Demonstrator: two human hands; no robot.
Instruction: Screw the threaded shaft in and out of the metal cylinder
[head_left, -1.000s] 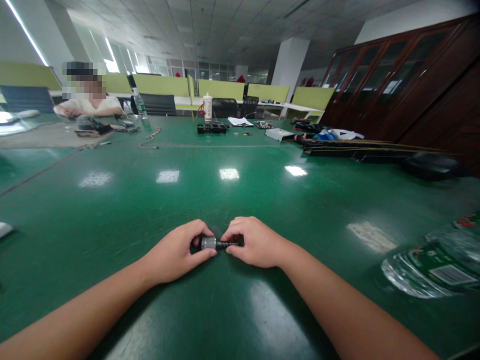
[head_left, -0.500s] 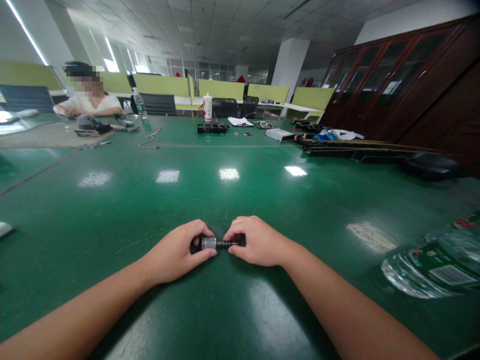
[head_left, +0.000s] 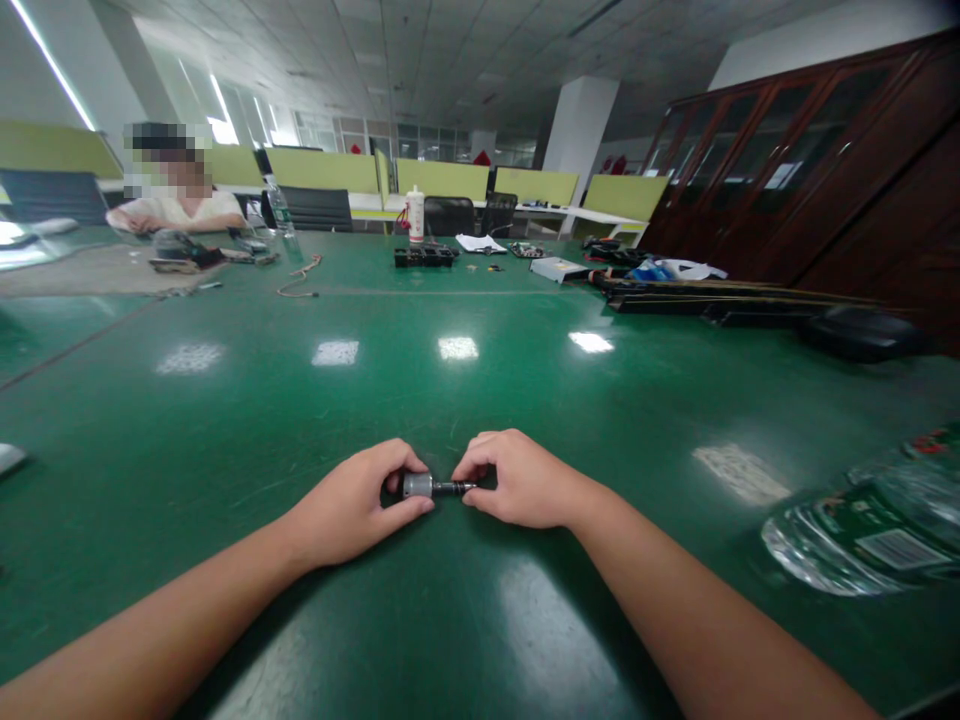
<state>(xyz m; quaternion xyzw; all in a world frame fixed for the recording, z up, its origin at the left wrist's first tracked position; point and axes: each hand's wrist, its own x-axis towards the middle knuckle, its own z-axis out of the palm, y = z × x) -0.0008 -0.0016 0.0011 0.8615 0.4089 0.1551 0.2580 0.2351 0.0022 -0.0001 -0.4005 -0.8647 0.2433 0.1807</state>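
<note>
Low over the green table [head_left: 360, 390], a small grey metal cylinder [head_left: 418, 486] points its dark, thin shaft [head_left: 444, 489] to the right. Thumb and fingers of my left hand [head_left: 360, 503] are closed around the cylinder, and its left end is hidden in my grip. My right hand [head_left: 521, 480] pinches the far end of the shaft between thumb and forefinger. Dark rings, like a coil, show on the shaft just by these fingertips. Whether the fingers hold the coil or the shaft tip is too small to tell.
A large clear bottle with a green label [head_left: 870, 535] lies at the right. Farther back are a black part [head_left: 425, 257], a white tumbler [head_left: 415, 215], a string [head_left: 300, 278] and long dark strips [head_left: 720, 300]. A person [head_left: 180, 205] sits at the far left.
My right hand has shifted slightly to the right along the shaft, and the dark rings now sit nearer its tip. My left hand and the cylinder have stayed in place.
</note>
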